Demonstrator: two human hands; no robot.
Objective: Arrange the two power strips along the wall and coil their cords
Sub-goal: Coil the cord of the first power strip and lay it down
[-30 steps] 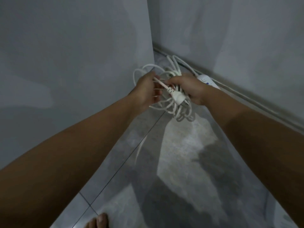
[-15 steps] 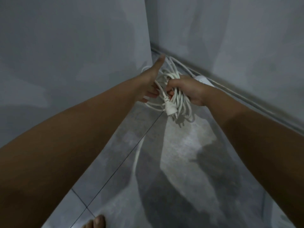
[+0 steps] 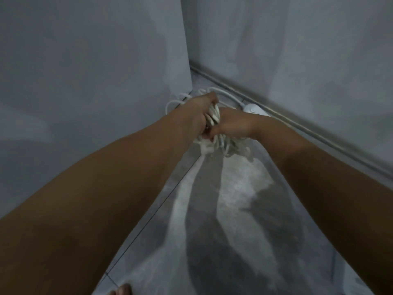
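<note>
A bundle of white cord [image 3: 228,143] hangs in loops near the room corner, held between both hands. My left hand [image 3: 198,112] is closed over the top of the bundle. My right hand [image 3: 232,124] grips the loops from the right side. The white plug [image 3: 207,147] hangs at the lower left of the bundle. One white power strip [image 3: 254,109] lies on the floor against the right wall, just behind my right wrist, mostly hidden. More cord loops [image 3: 176,101] lie in the corner behind my left hand. A second strip is not visible.
Grey walls meet in a corner [image 3: 188,60] ahead. A thin conduit or cable [image 3: 308,128] runs along the foot of the right wall. The tiled floor [image 3: 234,199] stretches toward me, and my bare toes [image 3: 121,290] show at the bottom edge.
My left hand, thumb raised half a second ago, has come down and closed over the cord bundle. The loops are now bunched tighter between both hands, and the plug hangs lower.
</note>
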